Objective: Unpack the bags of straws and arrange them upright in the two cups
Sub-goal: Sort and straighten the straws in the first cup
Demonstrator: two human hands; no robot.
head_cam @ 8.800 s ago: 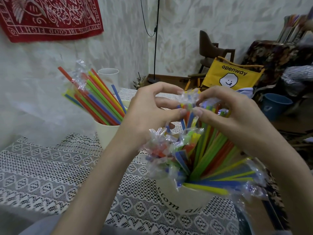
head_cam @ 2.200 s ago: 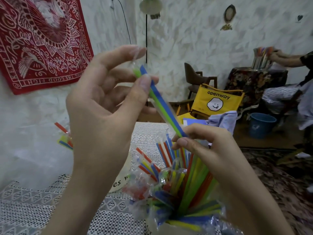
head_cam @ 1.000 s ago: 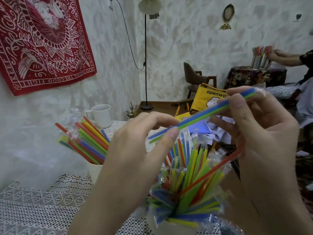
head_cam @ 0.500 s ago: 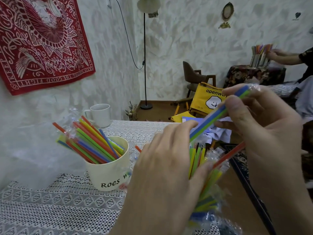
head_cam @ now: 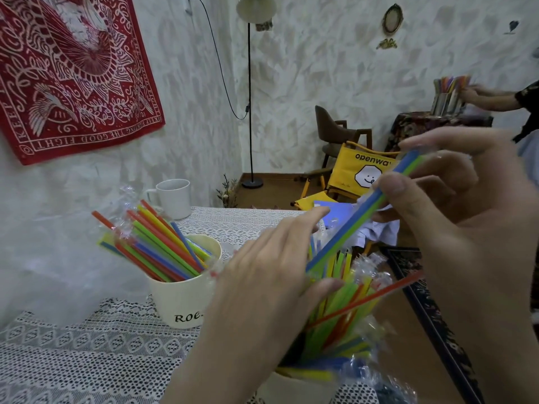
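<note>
Plainly, the right hand (head_cam: pixel 455 228) pinches the blue-green straws (head_cam: pixel 361 217) at two o'clock while the loose-fingered left hand (head_cam: pixel 277 266) presses the crowded near cup's bundle (head_cam: pixel 344 310), which could tip.

One head-worn wide-angle view, forward and down, close over both hands above the lace-covered table (head_cam: pixel 87 360).

The right hand (head_cam: pixel 455 228) is raised with thumb and fingers pinched; the left hand (head_cam: pixel 271 275) lies lower, fingers extended.
</note>
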